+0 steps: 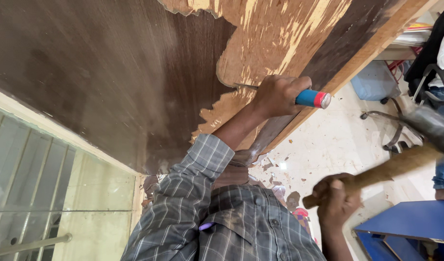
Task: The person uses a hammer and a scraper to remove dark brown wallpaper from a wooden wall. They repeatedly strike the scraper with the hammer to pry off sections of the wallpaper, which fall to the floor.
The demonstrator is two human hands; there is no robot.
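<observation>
Left hand (278, 95): clamped on chisel (312, 98), blue handle, red cap; blade at peeled edge of dark laminate (106, 77) on wooden board (280, 34). Chisel long axis level, tip left, cap right. Right hand (335, 200): closed around hammer (400, 164) handle, blurred head raised to the right of the cap, well apart. Hands apart. Beyond: littered floor (328, 145), blue stool (410, 222), chair base (391, 128).

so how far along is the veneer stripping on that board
Partly done. The dark veneer is gone from a patch of bare board at the upper middle. In hand: the left hand holds a blue-handled chisel at the torn edge, and the right hand grips a hammer. Left: the large dark area on the left side.
</observation>
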